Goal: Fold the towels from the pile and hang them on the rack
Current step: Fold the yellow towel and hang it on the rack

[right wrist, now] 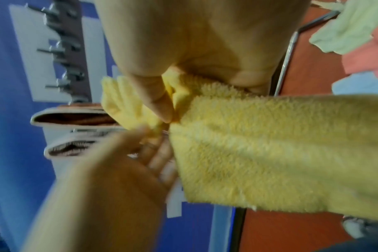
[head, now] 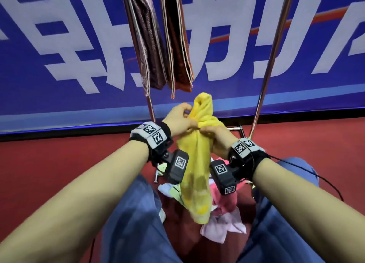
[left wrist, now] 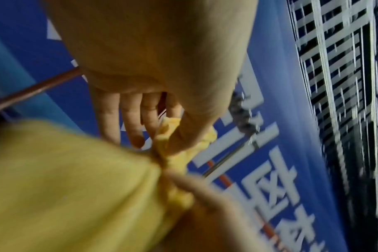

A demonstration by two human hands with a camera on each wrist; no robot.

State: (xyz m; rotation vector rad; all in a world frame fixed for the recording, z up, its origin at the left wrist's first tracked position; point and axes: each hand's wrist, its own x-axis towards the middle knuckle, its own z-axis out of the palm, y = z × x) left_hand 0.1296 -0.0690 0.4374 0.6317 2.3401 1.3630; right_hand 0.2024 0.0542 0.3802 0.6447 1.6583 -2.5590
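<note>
**Yellow towel held at its upper edge, both hands**

Your left hand [head: 180, 117] and right hand [head: 214, 135] sit close together in front of you, above your knees. Both grip the fluffy yellow terry towel [head: 194, 164] near its top. On the left hand, the thumb [left wrist: 190, 134] and forefinger pinch a bunched fold of the towel, and the remaining fingers [left wrist: 129, 122] extend straight, slightly spread. On the right hand, the thumb [right wrist: 155, 100] presses the towel against curled fingers. The towel hangs down between your forearms, its lower end over the loose pile of pink, white and pale green towels [head: 223, 213] on the red floor [head: 59, 160].

The chrome metal rack [head: 270, 55] stands just beyond your hands. Two folded brown patterned towels [head: 158, 45] hang on it, side by side, in front of the blue banner with white characters [head: 69, 55]
</note>
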